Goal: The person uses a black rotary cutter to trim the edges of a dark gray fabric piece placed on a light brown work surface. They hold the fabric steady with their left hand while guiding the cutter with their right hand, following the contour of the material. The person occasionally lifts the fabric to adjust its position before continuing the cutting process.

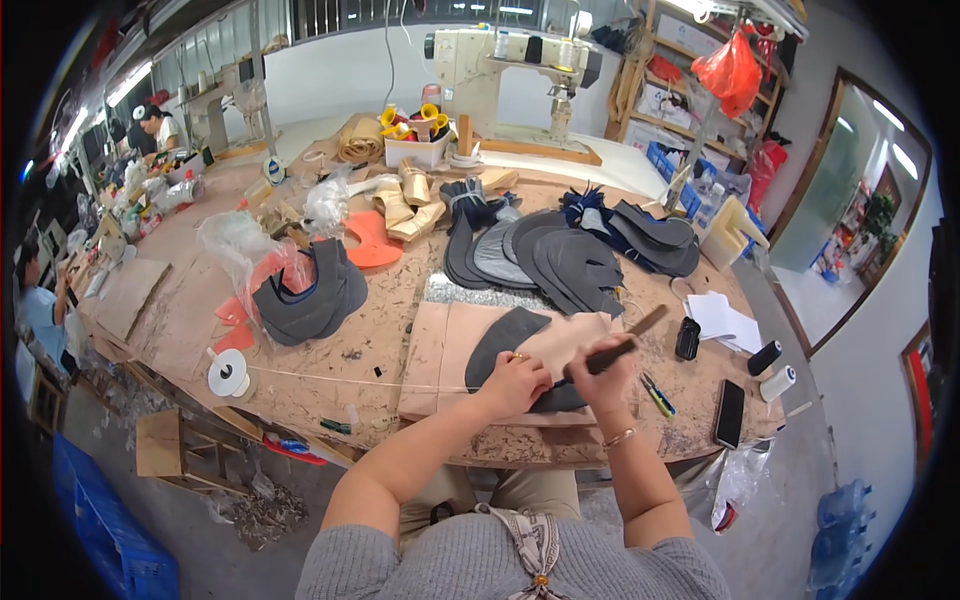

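Observation:
My left hand, a ring on one finger, is closed with bent fingers pressing on a curved dark grey shoe piece. The piece lies on a pale pink-tan board. My right hand is wrapped round a brown wooden-handled tool, which tilts up to the right; its working end is hidden near the left fingertips. A white thread stretches from a white spool at the left toward my left hand. Another dark grey piece shows below the hands.
Stacked dark grey pieces lie beyond the board, with another pile at the left. A black phone, green-handled snips, and black and white thread cones sit at the right. A sewing machine stands at the back.

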### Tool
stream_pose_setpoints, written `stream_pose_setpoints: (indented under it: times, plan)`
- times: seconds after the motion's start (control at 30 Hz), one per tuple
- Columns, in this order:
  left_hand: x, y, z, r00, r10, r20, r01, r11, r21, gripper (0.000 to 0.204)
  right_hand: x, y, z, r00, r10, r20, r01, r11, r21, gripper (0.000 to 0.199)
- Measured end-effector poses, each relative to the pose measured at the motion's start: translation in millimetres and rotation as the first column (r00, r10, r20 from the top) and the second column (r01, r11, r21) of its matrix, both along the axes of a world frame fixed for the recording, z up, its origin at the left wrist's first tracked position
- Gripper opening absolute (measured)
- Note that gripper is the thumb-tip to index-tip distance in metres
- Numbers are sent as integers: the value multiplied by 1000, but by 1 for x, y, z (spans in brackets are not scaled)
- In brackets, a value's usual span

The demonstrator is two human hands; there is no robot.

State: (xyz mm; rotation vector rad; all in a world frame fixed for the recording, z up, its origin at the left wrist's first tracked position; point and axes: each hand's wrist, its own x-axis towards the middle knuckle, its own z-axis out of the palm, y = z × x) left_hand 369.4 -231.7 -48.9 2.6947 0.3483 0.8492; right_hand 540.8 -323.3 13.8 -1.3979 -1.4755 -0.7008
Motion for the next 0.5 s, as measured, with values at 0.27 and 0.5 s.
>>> stream_pose_setpoints:
  times: [0.27, 0.5]
  plan:
    - [-1, -4, 0, 1000, 22, 1, -22, 999, 26, 5, -3, 1, 12, 999, -50, 11, 50, 999, 23, 17]
    - [6, -19, 2, 984, 175, 37, -179, 977, 118, 5, 29, 4, 2, 965, -118, 234, 137, 988, -66, 17]
